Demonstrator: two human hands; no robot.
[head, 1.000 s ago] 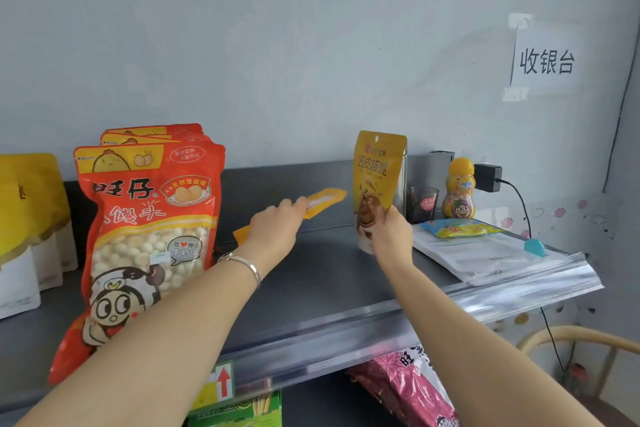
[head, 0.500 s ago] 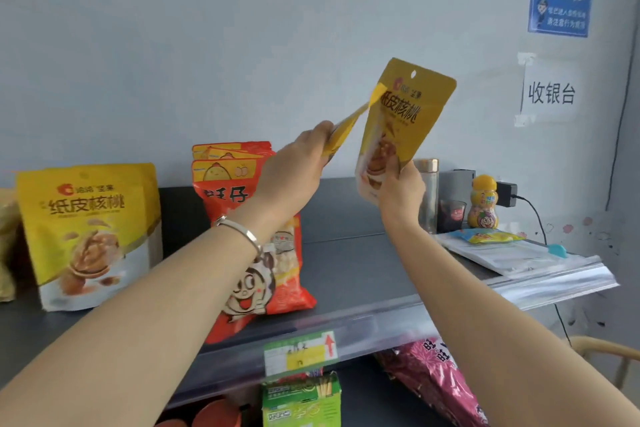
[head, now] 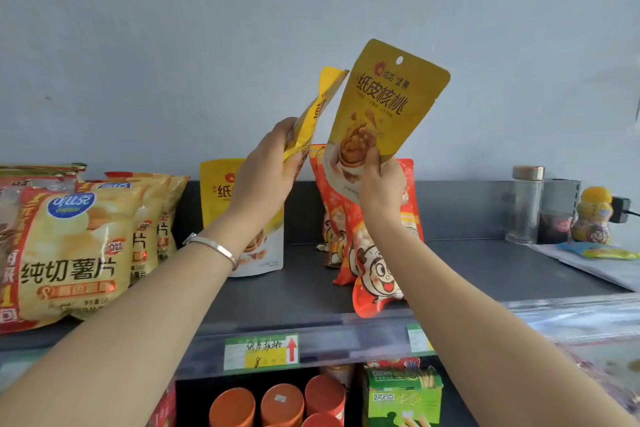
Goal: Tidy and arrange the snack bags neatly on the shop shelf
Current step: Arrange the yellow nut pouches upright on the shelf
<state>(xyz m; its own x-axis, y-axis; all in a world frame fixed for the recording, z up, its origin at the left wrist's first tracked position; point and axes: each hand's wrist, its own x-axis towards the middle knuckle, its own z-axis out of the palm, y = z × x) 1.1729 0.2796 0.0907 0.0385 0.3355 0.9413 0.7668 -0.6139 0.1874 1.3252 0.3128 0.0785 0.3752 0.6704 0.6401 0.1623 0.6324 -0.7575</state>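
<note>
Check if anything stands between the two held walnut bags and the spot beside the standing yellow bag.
Nothing visible: the shelf is bare between the standing yellow bag and the red bags. The walnut bag in the right hand hangs over the red bags, so it likely must shift left; the left hand holds the other bag closer.

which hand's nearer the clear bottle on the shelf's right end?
Right. The right hand sits left of the clear bottle, slightly higher; the left hand is farther left, beyond it.

Chip bags [head: 69, 253] left on shelf [head: 311, 295]; bottle [head: 524, 204] right.
</note>
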